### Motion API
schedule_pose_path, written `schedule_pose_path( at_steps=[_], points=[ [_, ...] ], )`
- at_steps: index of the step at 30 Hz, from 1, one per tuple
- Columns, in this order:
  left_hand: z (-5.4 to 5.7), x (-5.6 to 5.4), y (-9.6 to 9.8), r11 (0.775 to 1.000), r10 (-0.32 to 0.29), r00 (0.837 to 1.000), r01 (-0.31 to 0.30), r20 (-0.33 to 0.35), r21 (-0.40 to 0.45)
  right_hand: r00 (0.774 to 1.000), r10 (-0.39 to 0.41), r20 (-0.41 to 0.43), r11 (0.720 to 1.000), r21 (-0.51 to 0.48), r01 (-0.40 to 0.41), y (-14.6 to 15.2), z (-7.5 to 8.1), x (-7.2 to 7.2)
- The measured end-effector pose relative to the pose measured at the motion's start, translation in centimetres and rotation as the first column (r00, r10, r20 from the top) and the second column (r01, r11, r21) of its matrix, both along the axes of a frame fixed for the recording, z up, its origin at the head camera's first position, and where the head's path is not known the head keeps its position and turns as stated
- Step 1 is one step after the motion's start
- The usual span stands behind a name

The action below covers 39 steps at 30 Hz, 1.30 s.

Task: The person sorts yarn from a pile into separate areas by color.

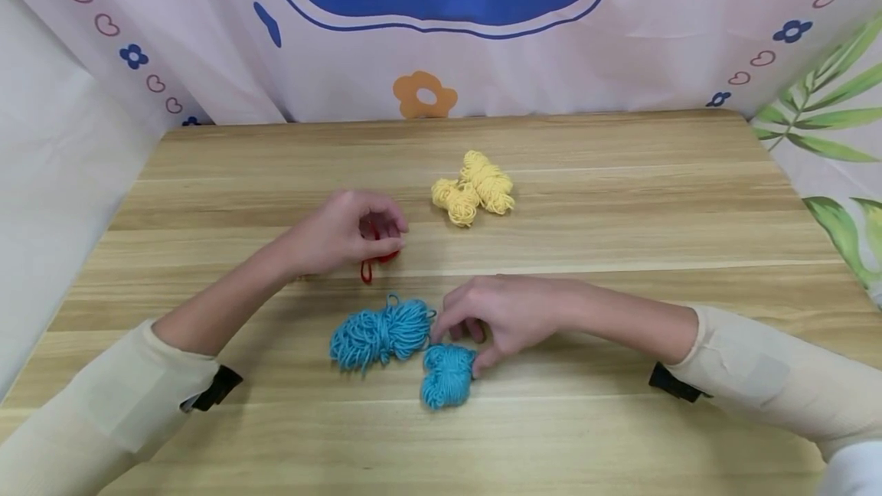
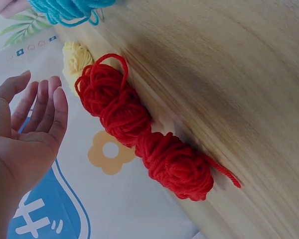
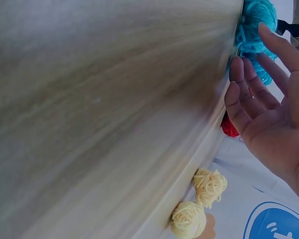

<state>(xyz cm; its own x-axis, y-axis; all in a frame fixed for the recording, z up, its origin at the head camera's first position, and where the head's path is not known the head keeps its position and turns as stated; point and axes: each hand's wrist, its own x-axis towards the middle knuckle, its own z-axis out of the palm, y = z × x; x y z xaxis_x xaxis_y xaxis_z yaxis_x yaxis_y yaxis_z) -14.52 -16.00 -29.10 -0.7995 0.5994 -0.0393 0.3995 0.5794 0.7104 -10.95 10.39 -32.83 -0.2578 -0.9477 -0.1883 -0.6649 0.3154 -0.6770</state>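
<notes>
In the head view, my left hand (image 1: 342, 232) hovers over red yarn, most of which it hides; a red loop (image 1: 367, 272) shows below the thumb. The left wrist view shows the red yarn bundles (image 2: 174, 169) end to end on the wood, with the left hand (image 2: 32, 124) beside them, palm bare and fingers loosely bent. My right hand (image 1: 506, 316) reaches down at a small blue yarn bundle (image 1: 448, 377), fingertips right at its upper edge. A larger blue bundle (image 1: 380, 334) lies just left of it. The right wrist view shows the right hand (image 3: 274, 109) with spread, relaxed fingers.
Two yellow yarn bundles (image 1: 488, 184) lie together farther back on the wooden table (image 1: 620, 228). A printed cloth (image 1: 551, 71) with flowers and hearts hangs behind the back edge. Pale sleeves (image 1: 765, 370) with black clips cover both forearms.
</notes>
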Motion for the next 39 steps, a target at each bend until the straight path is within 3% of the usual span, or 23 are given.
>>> schedule_pose_path(
  at_steps=[13, 22, 39],
  points=[
    [-0.08, -0.03, -0.02, 1.0, 0.002, 1.0, -0.002, 0.001, -0.004, 0.999, 0.038, -0.037, 0.999, -0.028, -0.039, -0.33, -0.18, 0.32],
    [-0.11, 0.0, -0.11, 1.0, 0.006, 1.0, -0.006, 0.0, -0.01, 1.0, -0.002, 0.003, 1.0, -0.022, 0.002, -0.38, -0.27, 0.39],
    [-0.22, 0.16, -0.32, 1.0, -0.001, 1.0, 0.001, -0.001, -0.003, 0.998, -0.052, -0.04, 0.998, -0.04, 0.05, -0.26, -0.66, 0.64]
  ],
)
